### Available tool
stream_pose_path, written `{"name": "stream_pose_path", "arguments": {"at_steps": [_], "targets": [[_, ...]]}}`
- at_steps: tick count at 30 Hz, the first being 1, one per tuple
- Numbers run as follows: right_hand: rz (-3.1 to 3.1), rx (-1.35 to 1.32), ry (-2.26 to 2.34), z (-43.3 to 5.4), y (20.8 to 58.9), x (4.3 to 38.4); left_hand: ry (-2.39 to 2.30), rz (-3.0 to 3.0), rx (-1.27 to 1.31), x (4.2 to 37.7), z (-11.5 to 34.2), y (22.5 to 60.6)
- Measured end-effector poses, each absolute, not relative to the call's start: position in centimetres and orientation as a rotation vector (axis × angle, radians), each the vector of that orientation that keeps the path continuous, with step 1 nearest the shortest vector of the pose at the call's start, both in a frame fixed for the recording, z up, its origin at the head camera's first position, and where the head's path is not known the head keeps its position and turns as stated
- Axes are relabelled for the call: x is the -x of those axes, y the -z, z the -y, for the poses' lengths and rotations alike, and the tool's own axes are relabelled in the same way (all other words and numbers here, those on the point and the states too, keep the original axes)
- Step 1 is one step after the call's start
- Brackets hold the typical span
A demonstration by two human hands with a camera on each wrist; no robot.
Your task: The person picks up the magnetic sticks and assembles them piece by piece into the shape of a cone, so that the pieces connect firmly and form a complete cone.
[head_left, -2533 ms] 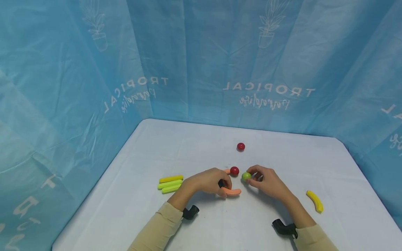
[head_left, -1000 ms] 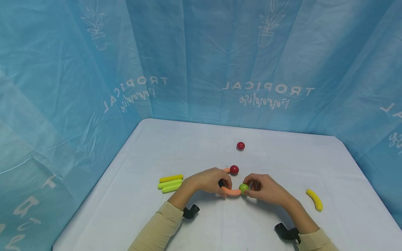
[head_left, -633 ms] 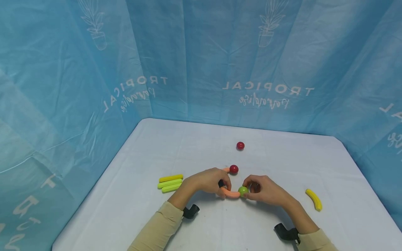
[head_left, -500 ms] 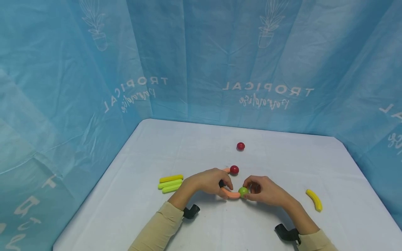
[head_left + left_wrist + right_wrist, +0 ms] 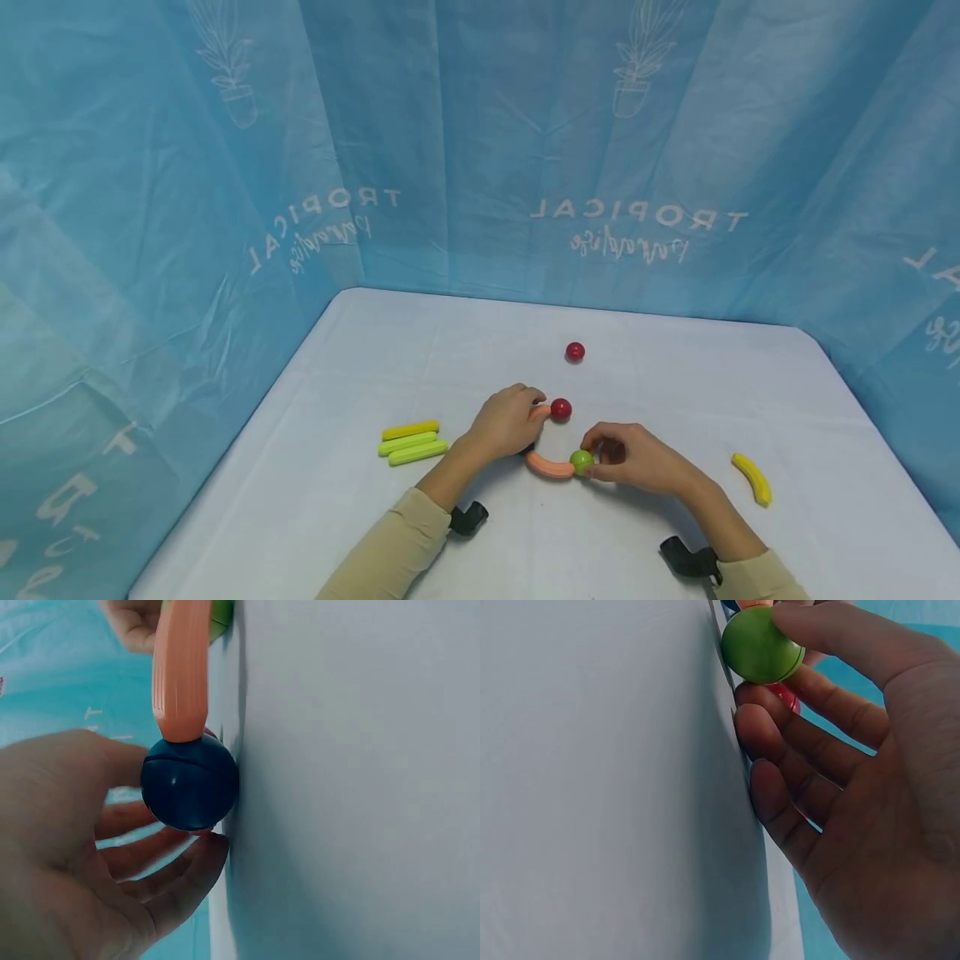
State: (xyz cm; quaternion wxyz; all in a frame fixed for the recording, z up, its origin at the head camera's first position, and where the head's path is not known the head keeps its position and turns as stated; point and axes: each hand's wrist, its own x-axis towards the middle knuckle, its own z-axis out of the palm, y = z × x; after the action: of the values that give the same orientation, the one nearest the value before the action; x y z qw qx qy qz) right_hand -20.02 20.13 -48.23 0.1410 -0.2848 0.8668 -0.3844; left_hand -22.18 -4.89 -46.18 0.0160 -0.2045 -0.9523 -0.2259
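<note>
Between thumb and fingertips, my right hand (image 5: 633, 454) pinches a green ball (image 5: 761, 645) low over the tabletop. The ball meets one end of a curved orange stick (image 5: 551, 467). At that stick's other end sits a dark blue ball (image 5: 190, 784), mostly covered by my left hand in the head view. My left hand (image 5: 508, 423) curls round a second curved orange stick (image 5: 540, 412), with the thumb side hidden there. In the left wrist view, its thumb and fingers reach behind the blue ball. A red ball (image 5: 560, 409) is at the far end of this second stick.
Another red ball (image 5: 575, 352) lies farther back on the white table (image 5: 450, 333). Left of my left hand lie a yellow stick (image 5: 410, 430) and two light green sticks (image 5: 417, 452). A curved yellow stick (image 5: 752, 480) is at the right. Blue curtains (image 5: 495, 150) surround the table.
My right hand has brought the green ball toward me, up to the nearer orange stick's end. My left hand has left that stick and moved away from me to the farther one.
</note>
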Motion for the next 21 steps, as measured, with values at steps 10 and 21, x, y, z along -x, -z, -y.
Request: {"name": "stream_pose_path", "arguments": {"at_steps": [10, 21], "targets": [[-2.482, 0.777, 1.091, -21.5, 47.5, 20.1, 0.752, 3.039, 0.583, 22.8, 5.2, 46.6], [-2.736, 0.591, 1.108, -28.0, 46.6, 20.2, 0.781, 3.056, 0.588, 22.8, 5.3, 46.5]]}}
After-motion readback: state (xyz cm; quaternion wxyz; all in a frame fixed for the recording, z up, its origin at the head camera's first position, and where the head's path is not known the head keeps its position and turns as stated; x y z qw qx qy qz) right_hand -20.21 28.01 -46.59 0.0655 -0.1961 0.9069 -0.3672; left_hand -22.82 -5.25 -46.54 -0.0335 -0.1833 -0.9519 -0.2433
